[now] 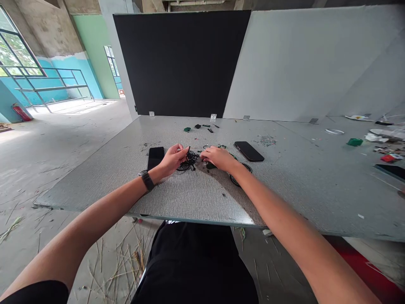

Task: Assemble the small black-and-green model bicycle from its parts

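Note:
My left hand (173,158) is closed in a pinch on a small black part (189,149), a thin dark piece standing up from the fingertips. Just beside those fingers lie small black spoked wheels (183,167) and a cluster of tiny black pieces (193,162). My right hand (217,156) reaches down to the tabletop with its fingers drawn together; whatever they hold is too small to make out. A dark green piece (210,166) lies under that hand. Another black spoked wheel (234,180) is partly covered by my right forearm.
On the grey table (177,202) lie a black phone (248,151) at right and a dark flat phone-like slab (155,157) at left. Small green and black pieces (198,126) are farther back. A black panel (183,63) stands behind. Assorted items, including a green piece (355,142), are far right.

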`<move>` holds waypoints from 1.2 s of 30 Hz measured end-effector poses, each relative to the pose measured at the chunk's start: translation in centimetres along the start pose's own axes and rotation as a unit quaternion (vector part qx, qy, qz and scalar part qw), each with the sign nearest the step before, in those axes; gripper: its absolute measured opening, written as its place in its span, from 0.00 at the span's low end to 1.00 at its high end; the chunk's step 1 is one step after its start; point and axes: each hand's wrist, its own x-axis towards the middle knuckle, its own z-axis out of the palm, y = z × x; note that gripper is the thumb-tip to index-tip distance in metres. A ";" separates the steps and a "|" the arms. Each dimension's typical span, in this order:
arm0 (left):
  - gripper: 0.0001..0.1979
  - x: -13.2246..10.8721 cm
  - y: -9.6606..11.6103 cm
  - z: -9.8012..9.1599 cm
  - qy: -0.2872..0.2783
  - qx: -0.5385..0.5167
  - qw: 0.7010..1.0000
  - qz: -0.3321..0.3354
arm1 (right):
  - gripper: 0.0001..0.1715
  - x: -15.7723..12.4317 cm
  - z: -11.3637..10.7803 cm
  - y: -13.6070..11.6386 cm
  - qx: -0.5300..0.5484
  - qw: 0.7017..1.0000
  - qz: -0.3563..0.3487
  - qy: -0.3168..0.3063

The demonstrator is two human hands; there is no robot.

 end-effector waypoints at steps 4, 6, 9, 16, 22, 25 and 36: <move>0.17 0.1 0.0 0.0 0.002 0.003 1.000 -0.001 | 0.08 0.1 -0.2 -0.4 -0.008 1.000 0.000 0.001; 0.17 0.1 0.0 0.0 0.007 0.005 1.000 -0.005 | 0.08 0.1 -0.3 -0.5 -0.017 1.000 0.003 -0.001; 0.18 0.0 0.2 0.1 0.015 0.007 1.000 -0.011 | 0.08 -0.2 -0.9 -0.5 -0.025 1.000 0.011 -0.008; 0.18 -0.2 0.3 0.1 0.008 0.013 1.000 -0.015 | 0.13 -1.4 -2.0 1.1 0.005 0.998 0.057 -0.009; 0.18 0.0 0.1 -0.1 0.006 0.004 1.000 -0.013 | 0.18 -1.6 -2.6 0.4 0.117 0.989 0.086 0.016; 0.18 0.0 0.2 -0.1 0.006 0.007 1.000 -0.013 | 0.15 -1.1 -3.4 -1.3 0.193 0.975 0.107 0.038; 0.18 0.0 0.3 -0.1 0.005 0.002 1.000 -0.006 | 0.16 -0.4 -2.3 -3.3 0.138 0.990 0.027 -0.010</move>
